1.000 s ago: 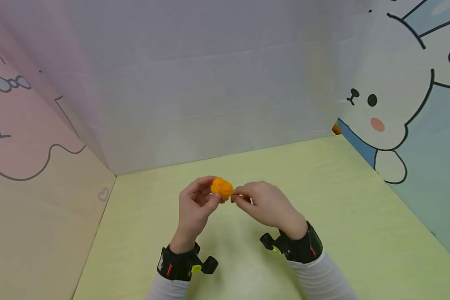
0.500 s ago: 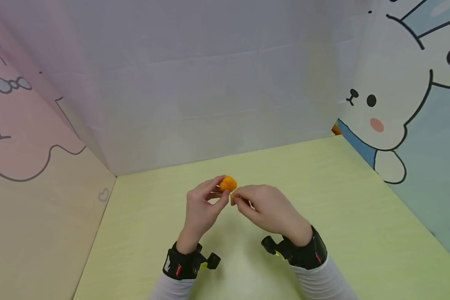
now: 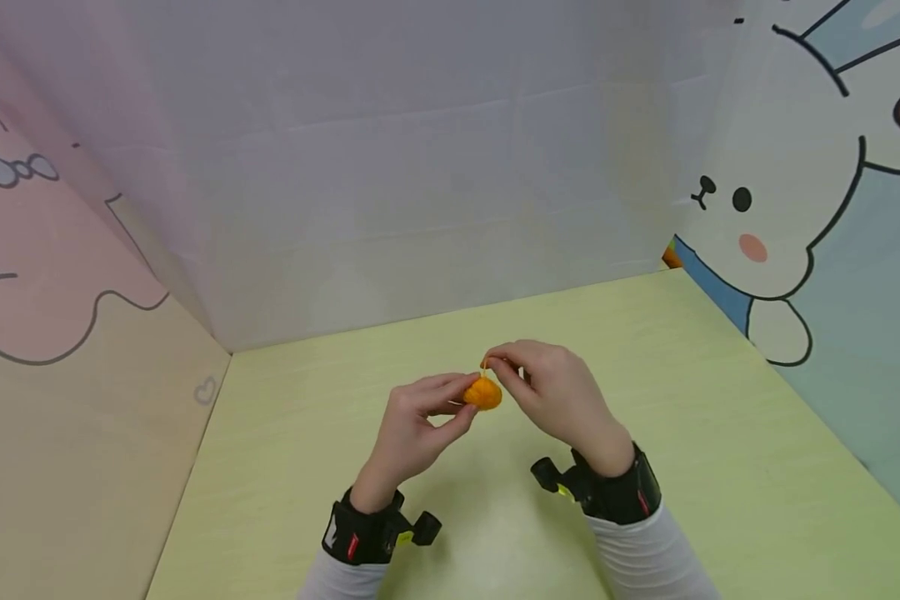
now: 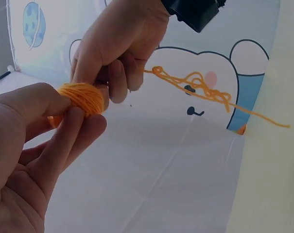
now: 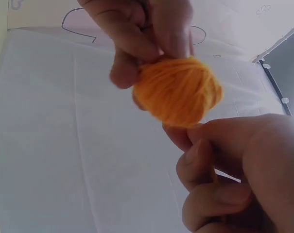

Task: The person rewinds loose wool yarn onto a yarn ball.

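Observation:
A small ball of orange yarn point(image 3: 483, 393) is pinched between the thumb and fingers of my left hand point(image 3: 420, 425), above the table. My right hand point(image 3: 555, 387) is just right of it and slightly farther back, pinching a strand of yarn point(image 3: 484, 366) that runs up from the ball. In the left wrist view, a loose tangled tail of yarn point(image 4: 200, 87) trails beyond the right hand's curled fingers. The right wrist view shows the wound ball point(image 5: 178, 92) close up, with a bit of strand point(image 5: 214, 170) passing among the right fingers.
Both hands are over a pale green table point(image 3: 307, 517). A whitish sheet point(image 3: 420, 183) stands along the back edge. Printed panels with cartoon drawings flank it, pink on the left point(image 3: 60, 225) and a rabbit on the right point(image 3: 795, 208).
My left hand has moved right with the yarn ball. My right hand has risen from beside the ball to above it, drawing the strand upward.

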A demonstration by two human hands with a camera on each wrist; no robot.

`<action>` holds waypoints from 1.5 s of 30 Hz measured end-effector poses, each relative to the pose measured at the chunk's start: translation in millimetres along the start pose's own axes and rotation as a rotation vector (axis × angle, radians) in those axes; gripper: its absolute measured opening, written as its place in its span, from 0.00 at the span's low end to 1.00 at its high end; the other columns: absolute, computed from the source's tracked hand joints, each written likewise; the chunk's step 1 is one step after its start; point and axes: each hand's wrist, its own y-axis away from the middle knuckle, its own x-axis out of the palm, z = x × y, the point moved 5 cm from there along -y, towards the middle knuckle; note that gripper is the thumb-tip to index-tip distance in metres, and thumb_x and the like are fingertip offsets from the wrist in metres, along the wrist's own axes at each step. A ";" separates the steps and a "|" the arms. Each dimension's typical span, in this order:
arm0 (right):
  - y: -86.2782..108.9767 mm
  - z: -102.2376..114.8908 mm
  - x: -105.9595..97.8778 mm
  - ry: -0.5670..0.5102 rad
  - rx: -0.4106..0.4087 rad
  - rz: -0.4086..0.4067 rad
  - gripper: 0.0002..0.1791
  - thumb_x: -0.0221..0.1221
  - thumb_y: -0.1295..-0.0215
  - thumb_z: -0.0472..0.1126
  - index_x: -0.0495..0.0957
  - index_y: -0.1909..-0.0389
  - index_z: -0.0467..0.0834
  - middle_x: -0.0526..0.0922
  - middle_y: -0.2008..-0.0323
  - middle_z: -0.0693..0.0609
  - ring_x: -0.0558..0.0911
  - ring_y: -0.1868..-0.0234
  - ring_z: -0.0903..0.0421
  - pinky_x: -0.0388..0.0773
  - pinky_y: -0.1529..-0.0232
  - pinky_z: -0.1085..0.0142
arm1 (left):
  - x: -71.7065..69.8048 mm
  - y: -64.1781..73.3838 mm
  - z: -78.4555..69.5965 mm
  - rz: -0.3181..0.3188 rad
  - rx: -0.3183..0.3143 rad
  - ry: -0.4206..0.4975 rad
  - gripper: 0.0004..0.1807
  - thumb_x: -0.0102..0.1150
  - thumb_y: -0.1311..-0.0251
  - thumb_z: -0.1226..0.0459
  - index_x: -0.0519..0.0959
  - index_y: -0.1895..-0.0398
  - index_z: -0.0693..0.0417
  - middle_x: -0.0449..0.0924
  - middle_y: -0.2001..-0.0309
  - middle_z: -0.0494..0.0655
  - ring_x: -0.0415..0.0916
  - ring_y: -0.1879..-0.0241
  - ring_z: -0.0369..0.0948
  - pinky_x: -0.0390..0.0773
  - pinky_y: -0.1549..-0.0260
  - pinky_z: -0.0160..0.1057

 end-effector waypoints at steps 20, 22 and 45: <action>9.3 23.9 27.3 0.000 -0.033 0.355 0.07 0.59 0.29 0.46 0.86 0.61 0.53 0.78 0.73 0.66 0.71 0.77 0.66 0.74 0.75 0.69 | -25.5 7.0 15.2 -0.482 -0.325 0.335 0.19 0.65 0.42 0.75 0.80 0.46 0.68 0.84 0.57 0.58 0.82 0.68 0.47 0.85 0.62 0.35; 10.3 26.8 24.5 0.003 -0.044 0.351 0.07 0.58 0.29 0.46 0.86 0.61 0.53 0.79 0.72 0.66 0.72 0.77 0.66 0.75 0.74 0.69 | -27.9 4.5 11.7 -0.486 -0.314 0.194 0.18 0.65 0.44 0.77 0.81 0.48 0.66 0.84 0.57 0.59 0.82 0.68 0.46 0.85 0.64 0.33; 3.2 7.0 -13.8 -0.023 -0.066 -0.013 0.04 0.62 0.34 0.41 0.84 0.65 0.47 0.81 0.73 0.60 0.69 0.78 0.64 0.73 0.80 0.68 | 1.7 -1.1 1.2 0.115 -0.129 0.009 0.19 0.68 0.53 0.78 0.84 0.56 0.58 0.84 0.57 0.51 0.81 0.67 0.35 0.86 0.69 0.36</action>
